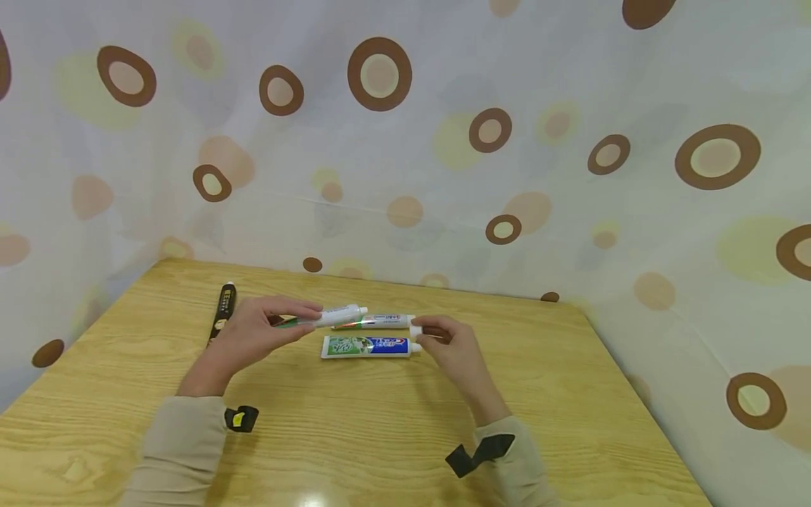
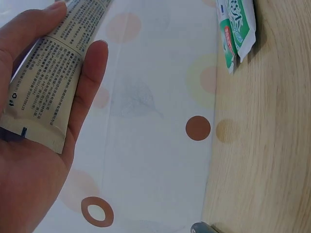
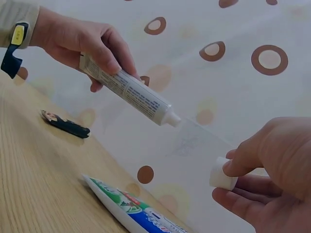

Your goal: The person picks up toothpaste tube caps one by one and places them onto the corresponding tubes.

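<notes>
My left hand (image 1: pixel 248 325) grips a white toothpaste tube (image 1: pixel 338 315) above the table. Its uncapped nozzle points right, and its printed back faces the left wrist view. Between thumb and fingers, my right hand (image 1: pixel 457 352) pinches a white cap (image 3: pixel 221 174), held apart from the nozzle. Beneath and between the hands lies a blue and green toothpaste tube (image 1: pixel 367 346). Just behind it lies another toothpaste tube (image 1: pixel 386 322), white and green, partly hidden by the held one.
A dark tube (image 1: pixel 224 310) lies at the left of the wooden table (image 1: pixel 355 436), partly behind the left hand. A patterned sheet (image 1: pixel 393 155) rises along the table's back and sides.
</notes>
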A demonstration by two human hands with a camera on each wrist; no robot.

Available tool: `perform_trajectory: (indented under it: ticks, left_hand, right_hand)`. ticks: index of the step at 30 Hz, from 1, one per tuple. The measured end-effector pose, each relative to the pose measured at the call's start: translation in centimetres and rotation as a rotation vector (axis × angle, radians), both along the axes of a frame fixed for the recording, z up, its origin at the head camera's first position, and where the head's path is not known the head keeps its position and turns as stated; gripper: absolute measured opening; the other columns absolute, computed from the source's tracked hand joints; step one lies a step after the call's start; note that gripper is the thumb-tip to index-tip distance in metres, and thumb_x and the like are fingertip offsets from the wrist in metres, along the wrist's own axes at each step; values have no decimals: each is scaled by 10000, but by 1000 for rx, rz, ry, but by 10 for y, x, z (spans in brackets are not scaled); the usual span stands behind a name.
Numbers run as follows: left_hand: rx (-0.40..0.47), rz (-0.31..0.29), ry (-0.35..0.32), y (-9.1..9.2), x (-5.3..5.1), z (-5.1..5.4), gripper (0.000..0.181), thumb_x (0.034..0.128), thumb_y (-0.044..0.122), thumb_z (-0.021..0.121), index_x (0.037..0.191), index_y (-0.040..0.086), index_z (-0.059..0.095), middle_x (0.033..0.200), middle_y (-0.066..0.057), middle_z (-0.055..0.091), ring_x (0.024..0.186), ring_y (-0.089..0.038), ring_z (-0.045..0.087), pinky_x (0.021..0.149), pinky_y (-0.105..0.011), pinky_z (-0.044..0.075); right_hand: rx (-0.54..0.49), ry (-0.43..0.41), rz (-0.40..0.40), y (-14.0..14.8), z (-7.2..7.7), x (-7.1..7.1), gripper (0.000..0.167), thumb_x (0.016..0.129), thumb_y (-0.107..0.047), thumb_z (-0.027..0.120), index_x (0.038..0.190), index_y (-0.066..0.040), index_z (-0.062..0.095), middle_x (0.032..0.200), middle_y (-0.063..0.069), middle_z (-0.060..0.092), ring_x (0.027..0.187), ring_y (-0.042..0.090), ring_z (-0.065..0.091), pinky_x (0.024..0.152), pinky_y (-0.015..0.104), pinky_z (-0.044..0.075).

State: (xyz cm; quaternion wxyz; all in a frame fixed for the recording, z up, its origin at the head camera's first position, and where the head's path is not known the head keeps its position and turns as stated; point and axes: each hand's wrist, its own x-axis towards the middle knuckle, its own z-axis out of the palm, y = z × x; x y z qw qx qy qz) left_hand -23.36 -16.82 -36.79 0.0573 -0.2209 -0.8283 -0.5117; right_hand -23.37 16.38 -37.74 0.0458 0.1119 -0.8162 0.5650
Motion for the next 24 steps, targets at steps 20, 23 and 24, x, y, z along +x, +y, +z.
perform_trajectory:
  ticks: [20, 23, 24]
  left_hand:
    - [86, -129, -32, 32, 2, -2, 139, 843, 297, 798, 976, 256, 809, 1130, 43, 750, 1072, -92, 688, 626, -257, 518]
    - [83, -130, -36, 33, 2, -2, 144, 846, 293, 796, 981, 244, 808, 1140, 16, 748, 1027, -98, 697, 583, -251, 485]
    - [79, -128, -38, 32, 2, -3, 147, 847, 294, 795, 984, 242, 808, 1144, 7, 747, 978, -98, 698, 571, -249, 474]
  right_hand:
    - [-111, -9, 166, -12, 0, 14, 244, 973, -84, 628, 1211, -39, 656, 1223, 154, 649, 1049, 227, 672, 903, 319, 562]
    - [-131, -1, 183, -11, -1, 15, 248, 974, -81, 625, 1215, -26, 649, 1228, 169, 641, 1049, 220, 668, 911, 340, 562]
    - [-137, 1, 187, -11, -1, 15, 247, 975, -81, 624, 1214, -25, 649, 1228, 169, 640, 1047, 214, 669, 915, 357, 561]
